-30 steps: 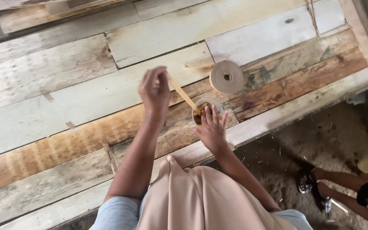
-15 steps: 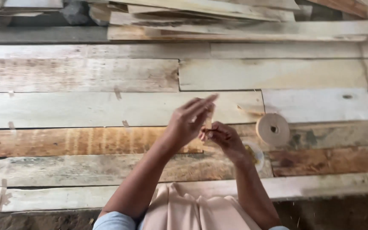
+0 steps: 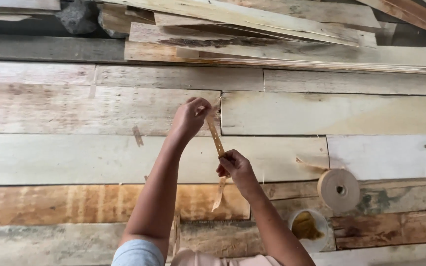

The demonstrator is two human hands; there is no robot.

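A narrow tan strip of tape (image 3: 215, 139), with small holes along it, stretches between my two hands above a surface of rough wooden boards (image 3: 99, 157). My left hand (image 3: 189, 118) pinches the strip's upper end. My right hand (image 3: 234, 168) grips it lower down, and the loose tail (image 3: 219, 195) hangs below that hand. A roll of the same tan tape (image 3: 338, 189) stands on edge to the right of my right hand, with a short free end curling off its left side.
A small clear cup of brown paste (image 3: 308, 227) sits on the boards just below the roll. Loose planks (image 3: 272, 29) are stacked along the far side, with a dark stone (image 3: 78, 16) at the back left.
The view has swung up toward the far planks. My hands have lifted away from the cup, and the strip is now drawn out between them.
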